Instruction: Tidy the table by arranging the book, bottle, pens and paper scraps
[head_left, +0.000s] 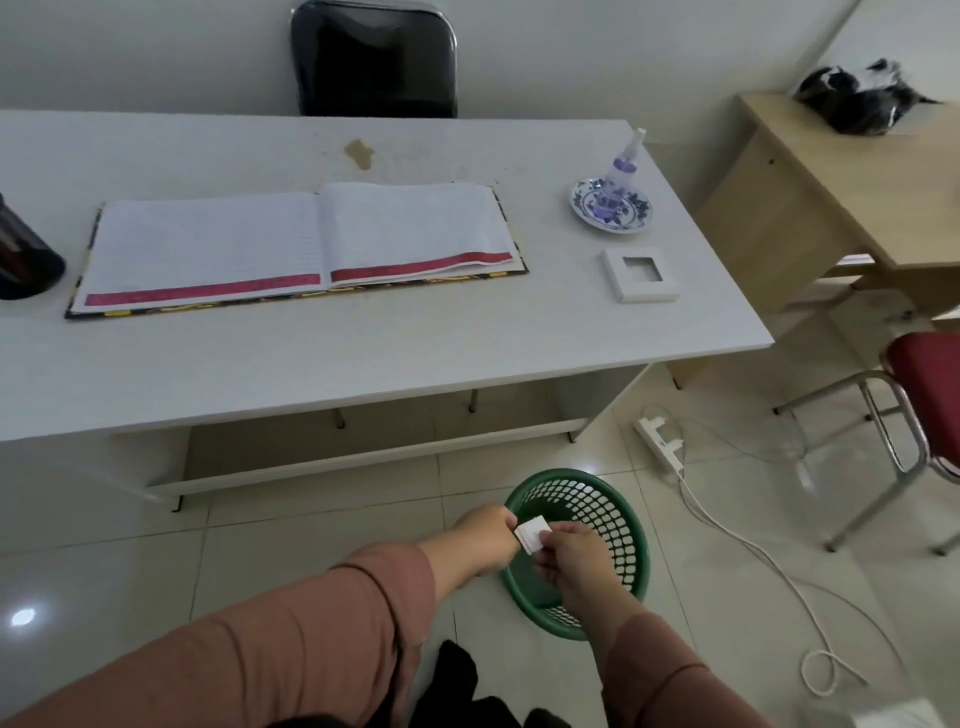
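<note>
Both hands pinched the white paper scraps (531, 535) directly over the green mesh basket (623, 525), the left hand (485, 540) fisted, the right hand (566, 553) fingertip-closed, so the best release seemed to be low, straight beneath them, past the rim.

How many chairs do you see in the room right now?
2. A black chair stands behind the white table, against the wall. A red-seated chair with metal legs is at the right edge, partly cut off. Others may be out of frame.
</note>
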